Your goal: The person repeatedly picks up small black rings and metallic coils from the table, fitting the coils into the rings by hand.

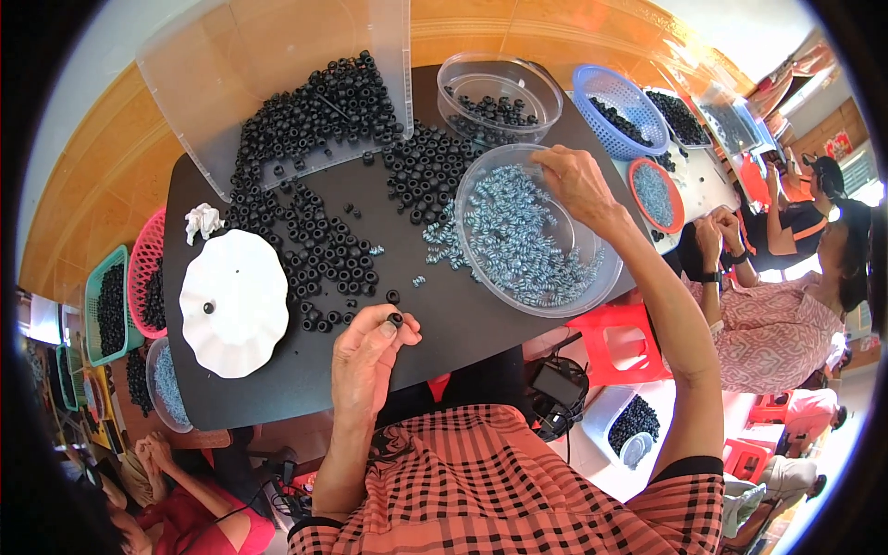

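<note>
My left hand (368, 347) is raised over the table's near edge, thumb and fingers pinching a small round black part (396, 319) with a hole in it. Just beyond the fingertips is another such black part (392, 297). At the right, my right hand (578, 180) has its fingers closed on the far rim of a clear plastic bowl (606, 282). Small blue-silver pieces (518, 240) that look like coil springs fill much of that bowl, and some lie spilled by its left side. Loose black parts (328, 250) spread over the dark table (398, 264) left of the bowl.
A clear bin (199, 106) lies tipped with black parts pouring out. Behind the spring bowl stands a clear tub (499, 69). A white scalloped plate (236, 324) and crumpled tissue (203, 222) are at left. Co-workers sit on both sides; a red stool (618, 344) stands at right.
</note>
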Motion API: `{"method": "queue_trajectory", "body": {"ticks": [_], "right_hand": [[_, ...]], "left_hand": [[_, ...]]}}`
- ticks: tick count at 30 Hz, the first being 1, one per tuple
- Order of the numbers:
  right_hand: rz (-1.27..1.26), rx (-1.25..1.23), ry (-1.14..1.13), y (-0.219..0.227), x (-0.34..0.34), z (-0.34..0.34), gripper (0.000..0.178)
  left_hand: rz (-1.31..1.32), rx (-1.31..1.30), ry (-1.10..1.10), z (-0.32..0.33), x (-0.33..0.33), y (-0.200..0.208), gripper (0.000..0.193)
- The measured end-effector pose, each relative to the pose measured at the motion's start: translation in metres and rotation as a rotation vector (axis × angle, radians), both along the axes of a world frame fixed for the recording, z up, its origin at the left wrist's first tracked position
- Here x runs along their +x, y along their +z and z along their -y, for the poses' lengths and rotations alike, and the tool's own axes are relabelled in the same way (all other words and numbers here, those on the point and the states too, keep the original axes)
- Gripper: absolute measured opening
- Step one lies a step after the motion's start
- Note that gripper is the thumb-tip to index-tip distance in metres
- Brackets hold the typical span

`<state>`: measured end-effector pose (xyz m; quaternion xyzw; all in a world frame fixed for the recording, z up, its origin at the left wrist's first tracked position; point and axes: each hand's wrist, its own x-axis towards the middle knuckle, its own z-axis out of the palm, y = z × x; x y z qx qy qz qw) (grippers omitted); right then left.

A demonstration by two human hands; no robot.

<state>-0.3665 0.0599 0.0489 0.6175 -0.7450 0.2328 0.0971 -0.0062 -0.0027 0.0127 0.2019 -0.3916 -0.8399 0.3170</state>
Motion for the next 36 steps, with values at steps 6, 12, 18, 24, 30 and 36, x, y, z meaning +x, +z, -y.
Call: {"method": "queue_trajectory", "body": {"ticks": [6, 12, 18, 24, 30, 36], "right_hand": [[-0.167, 0.303, -0.060, 0.000, 0.006, 0.016, 0.013], [-0.098, 0.211, -0.063, -0.001, 0.007, 0.017, 0.009], [0.543, -0.170, -0.189, 0.017, 0.054, 0.028, 0.021], [1.089, -0.017, 0.201, 0.018, 0.166, 0.024, 0.012], [1.232, -0.062, 0.320, 0.000, 0.215, 0.020, 0.012], [1.209, -0.159, 0.382, -0.022, 0.222, 0.021, 0.016]], "left_hand": [[-0.036, 0.029, -0.011, 0.000, 0.003, -0.002, 0.018], [-0.040, 0.058, -0.037, 0.002, 0.004, -0.002, 0.018], [-0.087, 0.093, -0.032, 0.003, 0.003, -0.002, 0.019], [-0.161, 0.156, 0.015, 0.003, 0.004, -0.003, 0.020], [-0.196, 0.178, 0.008, 0.003, 0.003, -0.007, 0.024], [-0.205, 0.197, 0.030, 0.002, 0.003, -0.005, 0.025]]}}
